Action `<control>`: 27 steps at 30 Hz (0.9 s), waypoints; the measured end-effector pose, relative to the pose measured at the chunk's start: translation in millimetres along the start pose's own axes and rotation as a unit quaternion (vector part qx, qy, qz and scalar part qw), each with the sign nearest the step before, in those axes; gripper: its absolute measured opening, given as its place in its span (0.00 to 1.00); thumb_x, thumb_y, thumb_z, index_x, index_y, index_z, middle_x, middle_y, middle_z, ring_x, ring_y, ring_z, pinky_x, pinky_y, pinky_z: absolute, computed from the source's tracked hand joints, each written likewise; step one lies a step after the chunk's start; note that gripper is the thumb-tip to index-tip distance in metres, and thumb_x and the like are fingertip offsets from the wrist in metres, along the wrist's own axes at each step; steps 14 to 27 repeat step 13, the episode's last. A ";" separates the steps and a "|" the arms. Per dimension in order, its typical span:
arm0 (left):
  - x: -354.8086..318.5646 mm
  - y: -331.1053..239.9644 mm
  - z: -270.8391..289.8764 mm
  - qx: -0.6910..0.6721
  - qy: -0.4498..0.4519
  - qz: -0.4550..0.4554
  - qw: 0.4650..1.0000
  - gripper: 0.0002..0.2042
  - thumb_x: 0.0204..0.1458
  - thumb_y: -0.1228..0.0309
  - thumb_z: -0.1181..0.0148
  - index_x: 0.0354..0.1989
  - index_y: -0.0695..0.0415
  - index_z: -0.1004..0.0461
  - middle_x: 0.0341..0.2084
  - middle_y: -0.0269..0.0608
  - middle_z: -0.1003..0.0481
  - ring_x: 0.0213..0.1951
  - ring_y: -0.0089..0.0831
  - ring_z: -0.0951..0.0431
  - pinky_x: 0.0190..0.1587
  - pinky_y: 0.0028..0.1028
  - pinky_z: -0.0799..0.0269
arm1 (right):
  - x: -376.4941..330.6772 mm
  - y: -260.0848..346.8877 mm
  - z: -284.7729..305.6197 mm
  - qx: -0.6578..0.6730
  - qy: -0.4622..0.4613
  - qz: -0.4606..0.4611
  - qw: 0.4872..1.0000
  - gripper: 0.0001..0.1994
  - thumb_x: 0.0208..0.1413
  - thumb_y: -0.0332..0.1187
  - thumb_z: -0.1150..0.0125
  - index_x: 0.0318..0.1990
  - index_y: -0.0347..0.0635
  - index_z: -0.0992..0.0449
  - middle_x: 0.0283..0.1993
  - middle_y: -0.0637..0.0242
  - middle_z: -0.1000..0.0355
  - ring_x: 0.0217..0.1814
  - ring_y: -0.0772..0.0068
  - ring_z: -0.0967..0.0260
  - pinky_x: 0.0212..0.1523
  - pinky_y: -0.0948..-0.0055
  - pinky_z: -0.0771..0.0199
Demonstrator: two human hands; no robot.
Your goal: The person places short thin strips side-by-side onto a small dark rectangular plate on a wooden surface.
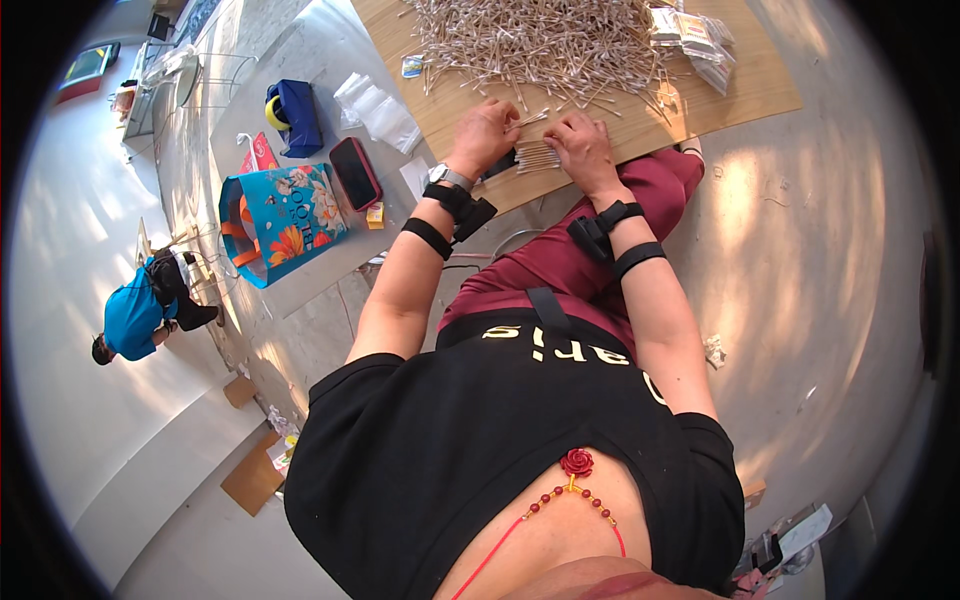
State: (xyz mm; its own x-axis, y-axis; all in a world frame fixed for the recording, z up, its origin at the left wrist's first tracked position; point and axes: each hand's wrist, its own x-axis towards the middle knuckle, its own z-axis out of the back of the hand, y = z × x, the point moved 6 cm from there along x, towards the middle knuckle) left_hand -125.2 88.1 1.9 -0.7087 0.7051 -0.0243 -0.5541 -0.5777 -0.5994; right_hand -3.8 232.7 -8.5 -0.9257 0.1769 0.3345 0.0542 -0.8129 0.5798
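Observation:
A large loose heap of cotton swabs (pixel 540 45) covers the far part of a wooden table. In front of it, near the table's close edge, a small row of cotton swabs (pixel 537 156) lies side by side between my hands. My left hand (pixel 484 135) is closed, with a few swabs sticking out to the right from its fingertips. At the row's right end my right hand (pixel 583 150) rests with bent fingers drawn together. Whatever its fingertips hold is hidden.
Clear bags of packed swabs (pixel 695 45) lie on the table's right side. To the left are a blue tape dispenser (pixel 293 118), plastic bags (pixel 378 112), a phone (pixel 356 173) and a flowered blue shopping bag (pixel 285 225). Another person in blue (pixel 135 310) is farther left.

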 end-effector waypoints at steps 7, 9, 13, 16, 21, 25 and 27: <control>-2.9 4.9 -9.4 -0.004 -0.002 0.000 1.000 0.07 0.54 0.68 0.35 0.38 0.57 0.18 0.35 0.48 0.19 0.42 0.50 0.17 0.45 0.44 0.22 | -0.1 -3.1 4.1 0.010 -0.032 -0.028 0.999 0.05 0.59 0.36 0.31 0.41 0.51 0.17 0.41 0.69 0.24 0.50 0.61 0.26 0.53 0.58 0.33; -3.2 4.4 -9.4 -0.010 -0.004 -0.007 1.000 0.07 0.55 0.69 0.35 0.38 0.57 0.18 0.36 0.49 0.18 0.42 0.50 0.18 0.46 0.44 0.22 | 0.0 -5.5 5.2 0.009 -0.039 -0.040 0.998 0.05 0.60 0.36 0.32 0.41 0.51 0.17 0.42 0.69 0.23 0.50 0.60 0.26 0.53 0.58 0.32; -2.3 5.5 -8.3 -0.032 0.014 0.005 0.999 0.08 0.55 0.68 0.34 0.40 0.56 0.17 0.37 0.49 0.18 0.44 0.50 0.17 0.49 0.44 0.22 | 0.6 -7.0 6.6 0.011 -0.039 -0.055 0.998 0.04 0.61 0.35 0.32 0.42 0.51 0.17 0.43 0.69 0.23 0.51 0.59 0.26 0.54 0.58 0.32; -2.3 5.5 -8.3 -0.032 0.014 0.005 0.999 0.08 0.55 0.68 0.34 0.40 0.56 0.17 0.37 0.49 0.18 0.44 0.50 0.17 0.49 0.44 0.22 | 0.6 -7.0 6.6 0.011 -0.039 -0.055 0.998 0.04 0.61 0.35 0.32 0.42 0.51 0.17 0.43 0.69 0.23 0.51 0.59 0.26 0.54 0.58 0.32; -2.3 5.5 -8.3 -0.032 0.014 0.005 0.999 0.08 0.55 0.68 0.34 0.40 0.56 0.17 0.37 0.49 0.18 0.44 0.50 0.17 0.49 0.44 0.22 | 0.6 -7.0 6.6 0.011 -0.039 -0.055 0.998 0.04 0.61 0.35 0.32 0.42 0.51 0.17 0.43 0.69 0.23 0.51 0.59 0.26 0.54 0.58 0.32; -2.3 5.5 -8.3 -0.032 0.014 0.005 0.999 0.08 0.55 0.68 0.34 0.40 0.56 0.17 0.37 0.49 0.18 0.44 0.50 0.17 0.49 0.44 0.22 | 0.6 -7.0 6.6 0.011 -0.039 -0.055 0.998 0.04 0.61 0.35 0.32 0.42 0.51 0.17 0.43 0.69 0.23 0.51 0.59 0.26 0.54 0.58 0.32; -2.3 5.5 -8.3 -0.032 0.014 0.005 0.999 0.08 0.55 0.68 0.34 0.40 0.56 0.17 0.37 0.49 0.18 0.44 0.50 0.17 0.49 0.44 0.22 | 0.6 -7.0 6.6 0.011 -0.039 -0.055 0.998 0.04 0.61 0.35 0.32 0.42 0.51 0.17 0.43 0.69 0.23 0.51 0.59 0.26 0.54 0.58 0.32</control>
